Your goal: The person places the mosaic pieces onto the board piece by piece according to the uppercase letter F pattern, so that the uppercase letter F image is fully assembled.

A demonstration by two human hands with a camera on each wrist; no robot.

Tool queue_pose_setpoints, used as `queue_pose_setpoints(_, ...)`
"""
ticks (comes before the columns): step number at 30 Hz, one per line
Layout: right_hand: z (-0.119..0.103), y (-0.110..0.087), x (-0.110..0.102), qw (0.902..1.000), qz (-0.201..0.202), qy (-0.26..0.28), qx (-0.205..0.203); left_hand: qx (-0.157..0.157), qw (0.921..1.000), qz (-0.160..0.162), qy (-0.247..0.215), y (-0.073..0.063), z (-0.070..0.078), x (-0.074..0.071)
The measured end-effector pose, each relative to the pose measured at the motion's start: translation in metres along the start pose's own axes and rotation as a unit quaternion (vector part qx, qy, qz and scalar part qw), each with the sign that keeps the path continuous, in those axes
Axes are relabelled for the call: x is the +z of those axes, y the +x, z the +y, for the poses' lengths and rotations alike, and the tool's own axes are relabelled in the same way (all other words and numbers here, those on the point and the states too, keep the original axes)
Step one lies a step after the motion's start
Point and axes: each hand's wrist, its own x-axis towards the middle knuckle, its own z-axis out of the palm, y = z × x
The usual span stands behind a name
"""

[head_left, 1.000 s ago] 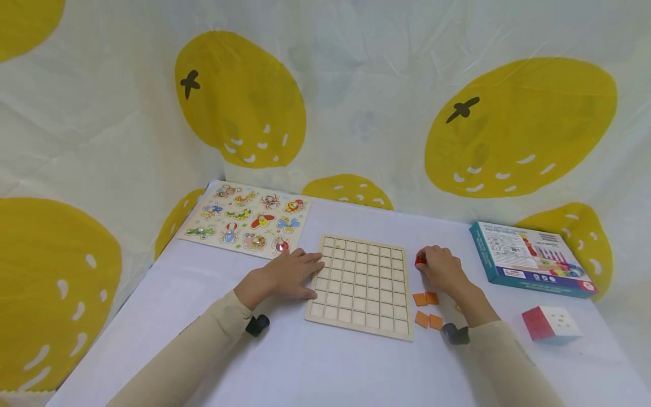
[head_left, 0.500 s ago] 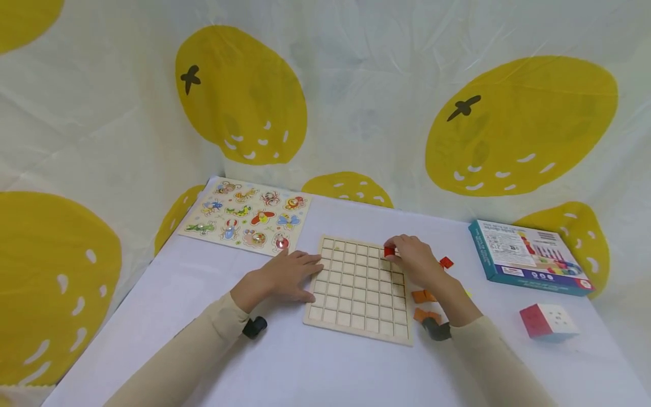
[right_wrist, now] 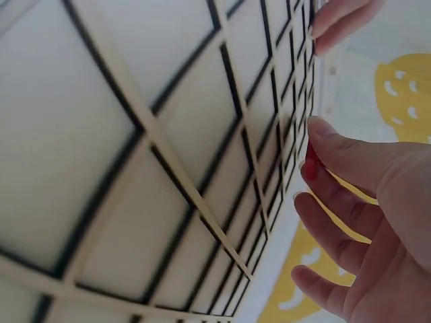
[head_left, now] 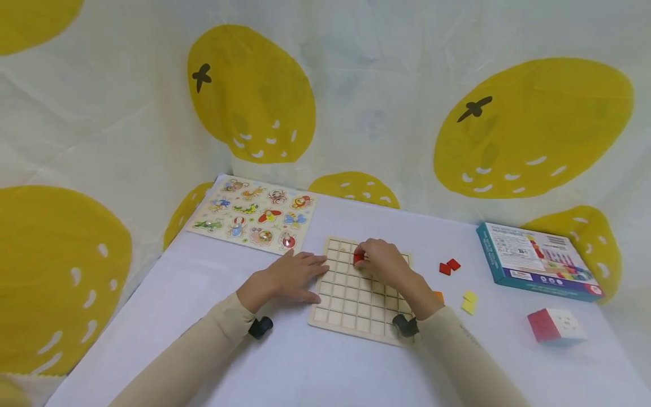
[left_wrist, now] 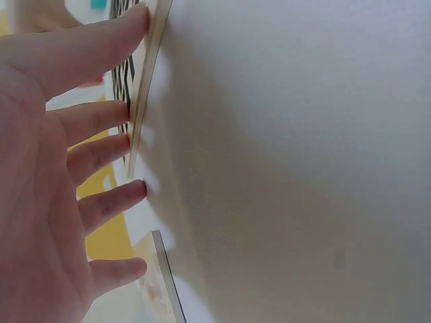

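A wooden grid board with square cells lies in the middle of the table. My right hand is over its upper part and pinches a red square tile between thumb and fingers. In the right wrist view the red tile shows at the fingertips, close to the grid. My left hand lies at the board's left edge, fingers spread and straight. The left wrist view shows the thumb and fingertips of the left hand at the board's edge.
Two loose red tiles lie right of the board, with yellow tiles nearer me. An orange tile is partly hidden by the right wrist. An insect puzzle board, a teal-edged box and a red-and-white cube are around it.
My right hand picked up a red tile from beside the board and carried it left across the board's upper rows. My left hand stayed at the left edge.
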Motion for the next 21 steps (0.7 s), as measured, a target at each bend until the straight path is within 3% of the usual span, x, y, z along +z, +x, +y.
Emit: queue_pose_setpoints(21,-0.001,0.011,0.012,0.9993,0.007,-0.002,0.037,-0.008,0.9999,-0.002,0.011,0.003,0.001,0.002)
